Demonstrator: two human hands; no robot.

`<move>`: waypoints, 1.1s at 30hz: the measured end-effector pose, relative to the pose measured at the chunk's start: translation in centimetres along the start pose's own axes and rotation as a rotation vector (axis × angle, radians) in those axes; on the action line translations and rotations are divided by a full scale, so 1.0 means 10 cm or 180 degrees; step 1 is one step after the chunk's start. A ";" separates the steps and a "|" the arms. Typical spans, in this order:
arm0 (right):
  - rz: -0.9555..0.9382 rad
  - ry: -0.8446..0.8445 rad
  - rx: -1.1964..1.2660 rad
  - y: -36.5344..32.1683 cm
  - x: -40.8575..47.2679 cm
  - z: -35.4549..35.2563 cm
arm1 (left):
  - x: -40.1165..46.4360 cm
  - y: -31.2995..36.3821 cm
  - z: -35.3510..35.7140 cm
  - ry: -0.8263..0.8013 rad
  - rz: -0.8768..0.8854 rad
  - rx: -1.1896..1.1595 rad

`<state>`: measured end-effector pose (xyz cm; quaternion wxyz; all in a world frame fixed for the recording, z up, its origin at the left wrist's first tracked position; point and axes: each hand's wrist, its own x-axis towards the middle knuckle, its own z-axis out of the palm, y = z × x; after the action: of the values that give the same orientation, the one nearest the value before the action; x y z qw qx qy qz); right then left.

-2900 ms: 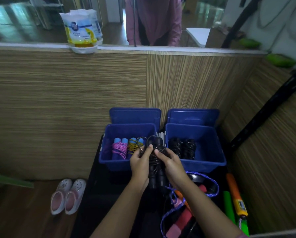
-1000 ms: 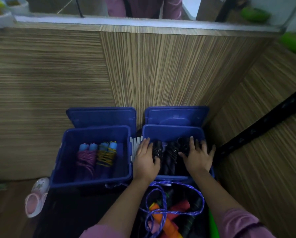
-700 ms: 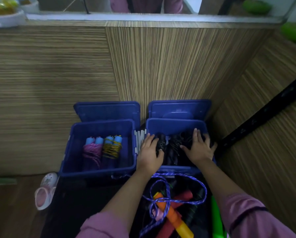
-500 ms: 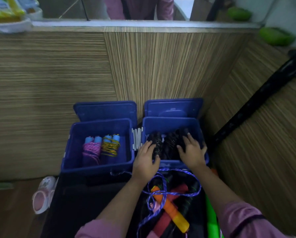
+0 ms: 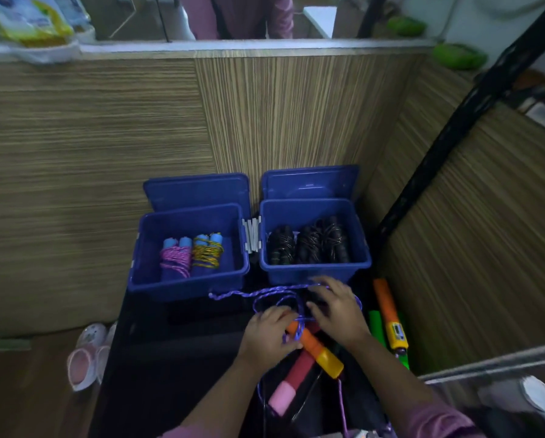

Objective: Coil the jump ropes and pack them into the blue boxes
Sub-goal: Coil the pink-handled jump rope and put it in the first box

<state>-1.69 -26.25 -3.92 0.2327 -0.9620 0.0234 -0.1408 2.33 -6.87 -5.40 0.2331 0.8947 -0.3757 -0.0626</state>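
Note:
Two open blue boxes stand side by side at the back of the black table. The left box holds a pink coiled rope and a yellow coiled rope. In the right box lie three black coiled ropes. A loose purple rope sprawls in front of the boxes. My left hand grips the orange and yellow handle, with purple rope looped round it. My right hand rests palm down with spread fingers on the pile beside it.
A red and pink handle lies under the orange one. Another orange handle and a green one lie at the table's right edge. Wood panel walls close in behind and to the right. The box lids lean against the back wall. Pink shoes sit on the floor to the left.
Both hands have pulled back out of the right box, leaving the black ropes in it, and now sit on the loose pile in front of the boxes.

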 end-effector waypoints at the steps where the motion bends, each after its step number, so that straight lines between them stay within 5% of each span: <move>1: 0.0045 -0.0179 0.0121 -0.03 -0.06 -0.01 | -0.01 0.01 0.01 -0.0027 -0.0103 -0.0035; 8: 0.0753 -0.1648 0.0273 -0.15 -0.33 0.05 | -0.02 -0.01 -0.10 -0.0200 -0.0639 -0.0241; 14: 0.1088 -0.1483 0.0189 -0.15 -0.40 0.03 | -0.24 -0.36 -0.28 0.0276 -0.1665 -0.0603; 20: 0.1650 -0.1211 -0.0252 -0.10 -0.43 -0.02 | -0.50 -0.53 -0.25 -0.0040 -0.2505 -0.0341; 26: 0.1597 -0.0987 -0.0555 -0.16 -0.48 -0.01 | -0.34 -0.16 -0.09 -0.0138 -0.0868 0.0077; 30: 0.1027 -0.0839 -0.0479 -0.15 -0.52 -0.01 | -0.17 0.12 0.02 -0.0961 -0.0554 -0.0373; 33: 0.0729 -0.1150 -0.0608 -0.20 -0.59 -0.02 | -0.09 0.21 0.14 -0.1059 -0.0695 -0.0124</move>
<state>-7.45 -23.94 -4.36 0.1555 -0.9803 0.1036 0.0639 -0.07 -8.01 -5.70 0.1769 0.9028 -0.3085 -0.2418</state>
